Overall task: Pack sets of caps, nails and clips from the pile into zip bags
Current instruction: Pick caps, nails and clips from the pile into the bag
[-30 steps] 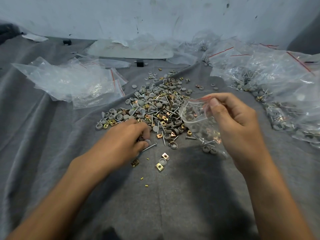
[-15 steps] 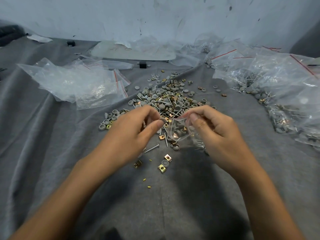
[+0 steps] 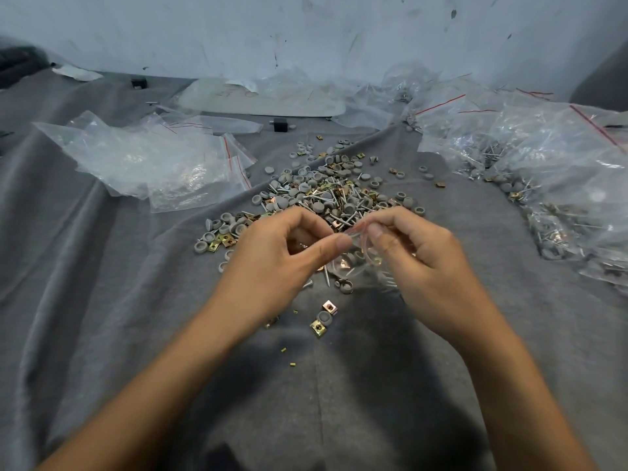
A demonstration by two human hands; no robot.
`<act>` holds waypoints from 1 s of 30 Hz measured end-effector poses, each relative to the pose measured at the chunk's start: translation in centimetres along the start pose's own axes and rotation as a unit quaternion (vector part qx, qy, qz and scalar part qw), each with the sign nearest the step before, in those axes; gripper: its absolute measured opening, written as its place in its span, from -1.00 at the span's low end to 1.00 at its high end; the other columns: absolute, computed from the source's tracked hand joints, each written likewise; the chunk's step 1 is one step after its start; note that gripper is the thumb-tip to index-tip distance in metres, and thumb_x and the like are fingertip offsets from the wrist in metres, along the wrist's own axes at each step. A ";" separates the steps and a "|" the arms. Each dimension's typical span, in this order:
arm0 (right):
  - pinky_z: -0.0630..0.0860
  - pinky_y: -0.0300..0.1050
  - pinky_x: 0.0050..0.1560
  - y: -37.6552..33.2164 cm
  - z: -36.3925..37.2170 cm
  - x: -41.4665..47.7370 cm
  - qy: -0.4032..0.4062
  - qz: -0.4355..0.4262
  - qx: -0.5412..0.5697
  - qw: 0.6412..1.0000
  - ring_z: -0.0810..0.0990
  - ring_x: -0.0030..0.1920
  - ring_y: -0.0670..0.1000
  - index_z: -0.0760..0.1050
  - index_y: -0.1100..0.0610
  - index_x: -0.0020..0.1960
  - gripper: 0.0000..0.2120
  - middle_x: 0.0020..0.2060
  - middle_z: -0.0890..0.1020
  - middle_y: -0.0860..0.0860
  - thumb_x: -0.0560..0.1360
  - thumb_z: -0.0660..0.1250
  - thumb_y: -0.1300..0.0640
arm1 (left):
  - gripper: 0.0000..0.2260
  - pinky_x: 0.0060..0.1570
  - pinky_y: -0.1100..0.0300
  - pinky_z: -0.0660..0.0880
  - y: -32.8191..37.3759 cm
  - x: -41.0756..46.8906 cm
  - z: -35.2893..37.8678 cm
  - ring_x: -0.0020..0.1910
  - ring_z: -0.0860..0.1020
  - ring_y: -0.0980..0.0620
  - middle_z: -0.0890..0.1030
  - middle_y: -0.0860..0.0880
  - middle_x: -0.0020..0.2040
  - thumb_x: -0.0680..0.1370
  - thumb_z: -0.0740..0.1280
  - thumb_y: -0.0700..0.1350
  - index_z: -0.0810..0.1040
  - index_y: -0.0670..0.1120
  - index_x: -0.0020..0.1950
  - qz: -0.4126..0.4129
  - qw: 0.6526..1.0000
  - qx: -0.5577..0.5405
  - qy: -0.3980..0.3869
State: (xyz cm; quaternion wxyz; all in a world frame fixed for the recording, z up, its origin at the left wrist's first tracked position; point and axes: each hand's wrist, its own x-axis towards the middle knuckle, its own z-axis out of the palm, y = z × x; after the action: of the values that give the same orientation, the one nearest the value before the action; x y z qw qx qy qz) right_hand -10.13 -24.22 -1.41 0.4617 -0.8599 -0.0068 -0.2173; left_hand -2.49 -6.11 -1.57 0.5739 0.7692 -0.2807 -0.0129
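Observation:
A pile [image 3: 326, 195] of grey caps, nails and brass clips lies on the grey cloth in the middle. Just in front of it, my right hand [image 3: 421, 266] and my left hand [image 3: 282, 263] meet at the top of a small clear zip bag [image 3: 356, 263]. Both pinch the bag's mouth between thumb and fingers. Caps, a clip and nails show through the bag below my fingers. Two brass clips and a cap [image 3: 324, 317] lie loose nearer to me.
A heap of empty zip bags [image 3: 153, 164] lies at the left. Filled bags [image 3: 557, 185] are stacked along the right edge. More plastic and a flat pale sheet [image 3: 261, 100] lie against the back wall. Grey cloth [image 3: 102, 300] covers the surface.
My left hand left the pile and rose to the bag, and my right hand brought the bag down and left towards it. Both hands now pinch its mouth.

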 end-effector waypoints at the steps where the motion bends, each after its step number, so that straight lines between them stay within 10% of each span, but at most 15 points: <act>1: 0.51 -0.11 -0.14 0.0 0.0 0.0 0.003 -0.002 0.002 1.000 0.61 -0.14 -0.09 0.63 -0.10 0.06 -0.83 -0.16 0.66 -0.12 0.67 0.29 0.12 | -0.73 -0.30 0.03 0.56 0.2 0.1 -0.1 -0.30 0.61 -0.04 0.70 0.01 -0.25 0.45 0.41 0.21 0.64 0.03 -0.09 -0.005 1.000 -0.011 -0.008; 6: 0.42 -0.38 -0.28 0.1 -0.7 0.1 0.054 0.005 0.056 0.997 0.57 -0.31 -0.23 0.64 -0.02 0.05 -0.82 -0.27 0.61 -0.24 0.67 0.28 0.17 | -0.94 -0.24 0.16 0.55 -0.9 0.7 -2.9 -0.27 0.62 0.09 0.69 0.13 -0.23 0.59 0.39 0.01 0.63 0.09 -0.07 0.007 0.999 0.052 0.009; 13: 0.57 0.25 0.07 0.1 -1.1 0.3 0.085 0.009 0.065 0.994 0.64 -0.07 0.04 0.64 -0.04 0.06 -0.83 -0.16 0.67 -0.04 0.65 0.27 0.08 | -0.94 -0.01 0.09 0.48 -2.3 -0.3 -2.3 -0.02 0.50 0.11 0.52 0.17 -0.09 0.57 0.38 0.05 0.58 0.10 -0.02 0.002 0.897 0.403 -0.180; 21: 0.46 -0.15 -0.08 0.5 -1.1 0.3 0.062 0.013 0.050 0.997 0.59 -0.13 -0.13 0.64 -0.08 0.07 -0.83 -0.17 0.65 -0.18 0.63 0.26 0.03 | -0.90 -0.01 0.02 0.45 -2.7 -0.6 -2.0 -0.04 0.46 0.04 0.49 0.12 -0.08 0.65 0.21 0.01 0.35 0.09 -0.05 0.005 0.916 0.372 -0.150; 30: 0.55 -0.15 -0.10 0.4 -1.4 0.3 0.058 0.014 0.074 0.996 0.60 -0.11 -0.08 0.65 -0.04 0.07 -0.83 -0.18 0.66 -0.06 0.67 0.28 0.13 | -0.91 -0.22 0.09 0.45 -1.1 -0.7 -2.1 -0.23 0.51 0.13 0.57 0.07 -0.17 0.67 0.09 0.08 0.31 0.13 0.00 -0.018 0.975 0.199 -0.101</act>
State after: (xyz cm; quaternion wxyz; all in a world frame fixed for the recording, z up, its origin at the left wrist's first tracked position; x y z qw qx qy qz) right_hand -10.34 -25.66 -0.95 0.5265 -0.8097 0.0163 -0.2589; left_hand -1.95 -3.75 -2.02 0.3774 0.8677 -0.3203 -0.0452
